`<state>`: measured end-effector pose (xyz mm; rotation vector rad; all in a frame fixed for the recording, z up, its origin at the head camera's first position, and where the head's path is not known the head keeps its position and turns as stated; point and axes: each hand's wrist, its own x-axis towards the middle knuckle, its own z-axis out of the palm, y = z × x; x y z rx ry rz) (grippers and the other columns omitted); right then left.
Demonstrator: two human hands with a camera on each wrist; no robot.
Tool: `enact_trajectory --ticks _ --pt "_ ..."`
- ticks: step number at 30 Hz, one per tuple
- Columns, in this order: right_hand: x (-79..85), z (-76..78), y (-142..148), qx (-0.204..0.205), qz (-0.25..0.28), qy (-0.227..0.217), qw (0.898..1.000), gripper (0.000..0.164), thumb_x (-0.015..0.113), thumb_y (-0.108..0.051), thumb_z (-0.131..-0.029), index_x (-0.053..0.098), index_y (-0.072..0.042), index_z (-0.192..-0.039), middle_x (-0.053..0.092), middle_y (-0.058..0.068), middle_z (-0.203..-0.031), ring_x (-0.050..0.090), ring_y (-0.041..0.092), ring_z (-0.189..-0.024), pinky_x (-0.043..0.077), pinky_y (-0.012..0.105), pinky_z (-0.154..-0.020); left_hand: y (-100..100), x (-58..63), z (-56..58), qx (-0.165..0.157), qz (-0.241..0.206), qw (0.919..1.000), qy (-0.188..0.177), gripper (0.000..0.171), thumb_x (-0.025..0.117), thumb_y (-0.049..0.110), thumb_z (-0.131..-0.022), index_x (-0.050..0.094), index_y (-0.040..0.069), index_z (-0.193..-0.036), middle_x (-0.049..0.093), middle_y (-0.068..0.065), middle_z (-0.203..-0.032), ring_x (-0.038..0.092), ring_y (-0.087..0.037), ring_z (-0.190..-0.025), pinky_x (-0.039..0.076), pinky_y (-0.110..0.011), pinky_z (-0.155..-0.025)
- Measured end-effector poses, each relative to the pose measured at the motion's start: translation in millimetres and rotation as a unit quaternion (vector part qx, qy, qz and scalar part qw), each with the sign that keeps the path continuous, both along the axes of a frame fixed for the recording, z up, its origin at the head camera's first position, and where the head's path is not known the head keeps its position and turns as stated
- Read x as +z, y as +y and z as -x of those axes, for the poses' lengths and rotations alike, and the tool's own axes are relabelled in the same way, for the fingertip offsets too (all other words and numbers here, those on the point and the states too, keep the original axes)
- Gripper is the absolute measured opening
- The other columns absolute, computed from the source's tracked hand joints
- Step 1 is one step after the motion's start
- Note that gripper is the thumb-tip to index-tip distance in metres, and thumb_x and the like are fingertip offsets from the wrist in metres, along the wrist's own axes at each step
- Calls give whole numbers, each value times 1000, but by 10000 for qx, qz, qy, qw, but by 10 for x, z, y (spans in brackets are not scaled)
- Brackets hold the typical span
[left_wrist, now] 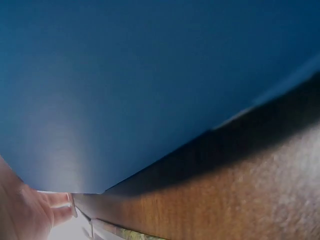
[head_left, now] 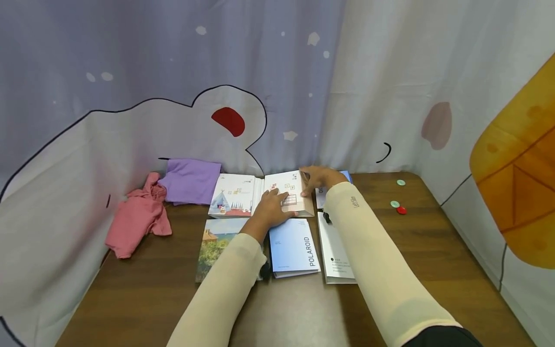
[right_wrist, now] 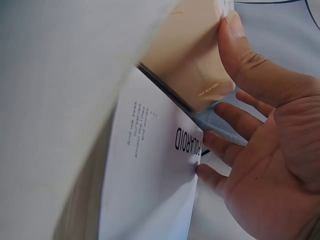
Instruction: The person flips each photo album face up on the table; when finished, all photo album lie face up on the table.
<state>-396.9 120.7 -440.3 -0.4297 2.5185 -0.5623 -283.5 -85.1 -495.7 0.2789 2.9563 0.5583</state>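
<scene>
My left hand [head_left: 272, 207] rests flat on a white illustrated book [head_left: 282, 179] in the back middle. At that book's right edge is my right hand [head_left: 320, 178]. In the right wrist view its thumb touches the book's beige side [right_wrist: 192, 62], and its spread fingers lie by the edge of a pale POLAROID album [right_wrist: 155, 165]. Left of the middle book lies a matching white book with a tent drawing [head_left: 236, 190]. A blue POLAROID album [head_left: 289, 246] lies below my left hand; a blue surface [left_wrist: 130, 85] fills most of the left wrist view, hiding most of the hand.
A landscape-covered book [head_left: 212, 246] lies front left, and a white book [head_left: 336, 260] front right, partly under my right sleeve. Purple cloth [head_left: 192, 180] and pink cloth [head_left: 138, 221] lie at the left. Green and red discs [head_left: 401, 210] sit at the right. A curtain [head_left: 286, 72] hangs behind.
</scene>
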Motion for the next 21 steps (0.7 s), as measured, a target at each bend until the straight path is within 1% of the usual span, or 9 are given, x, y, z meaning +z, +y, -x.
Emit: enact_trajectory --ticks 4,5,7,10,12,15,19,21 --pt "-31 0 6 -182 76 -173 9997 115 90 -31 -92 15 -17 -177 14 16 -185 13 41 -171 29 59 -135 14 -12 -3 20 -27 10000 31 83 76 60 -98 51 19 -165 39 -18 -175 31 -44 -166 34 -56 -133" --pt "-39 0 4 -224 86 -200 9995 115 90 -31 -92 14 -18 -178 14 16 -185 13 41 -172 29 58 -135 14 -14 -6 37 -32 10000 25 82 76 60 -98 51 19 -165 39 -18 -175 31 -44 -166 34 -56 -133" --pt "-62 4 -6 -319 68 -252 9991 115 90 -32 -92 14 -18 -178 13 15 -185 12 39 -172 29 57 -135 13 -20 -13 54 -23 10000 22 82 75 60 -98 51 20 -165 40 -17 -175 31 -44 -166 34 -56 -133" --pt "-75 10 -6 -352 -72 -194 9992 114 90 -35 -92 16 -18 -177 14 15 -185 11 39 -172 21 56 -138 10 -16 -18 44 -26 10000 1 81 74 60 -99 50 21 -166 38 -17 -176 29 -44 -167 33 -57 -134" --pt "-70 15 0 -321 -153 -146 9993 113 90 -38 -92 17 -18 -177 14 14 -185 9 39 -172 18 56 -139 11 -18 -17 37 -21 10000 16 80 73 60 -100 49 22 -166 38 -16 -176 29 -45 -167 32 -57 -134" --pt "-35 4 21 -182 -146 -103 9997 112 88 -40 -93 18 -18 -177 14 15 -185 10 39 -172 19 57 -139 7 -24 -14 44 -21 10000 47 79 72 60 -101 49 22 -166 37 -16 -177 28 -44 -167 31 -57 -134" --pt "-29 1 19 -31 95 -124 9999 110 87 -39 -95 17 -15 -177 18 17 -184 15 41 -171 21 57 -138 -29 -28 -38 26 -107 9999 69 79 70 58 -102 48 19 -167 38 -18 -176 31 -42 -167 31 -55 -135" --pt "-49 19 11 -47 209 -145 9997 109 87 -37 -95 18 -15 -177 20 18 -183 17 41 -171 22 57 -137 -52 -36 -50 -1 -194 9998 49 79 68 58 -103 47 17 -167 38 -19 -176 32 -41 -166 32 -54 -135"
